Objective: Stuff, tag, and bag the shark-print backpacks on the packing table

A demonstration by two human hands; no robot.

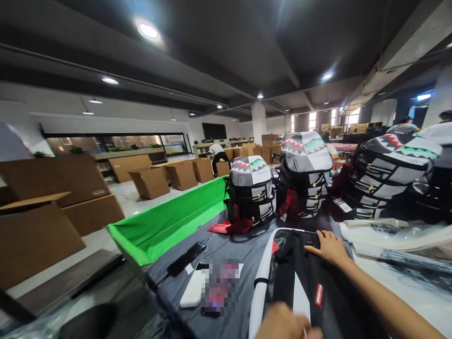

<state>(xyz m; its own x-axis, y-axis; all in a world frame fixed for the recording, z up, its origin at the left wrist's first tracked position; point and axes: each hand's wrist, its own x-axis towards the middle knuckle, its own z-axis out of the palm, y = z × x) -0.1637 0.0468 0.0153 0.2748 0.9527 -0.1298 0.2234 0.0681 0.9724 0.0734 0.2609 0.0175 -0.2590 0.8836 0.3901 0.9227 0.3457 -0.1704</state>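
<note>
A black backpack (300, 282) with white trim and a small red label lies flat on the grey table (226, 249) in front of me. My right hand (328, 247) rests on its far end, fingers stretched flat toward the left. My left hand (284, 325) is at the bottom edge, blurred and curled closed over the near end of the backpack, with a thin pale thing I cannot make out beside its fingers.
Three grey backpacks with zigzag teeth patterns stand behind: (251, 190), (306, 172), (386, 174). A black phone (185, 258) and a white power bank (193, 288) lie at left. Green cloth (169, 221) edges the table. Clear plastic bags (395, 235) lie right. Cardboard boxes (150, 181) and a bending person (217, 155) stand beyond.
</note>
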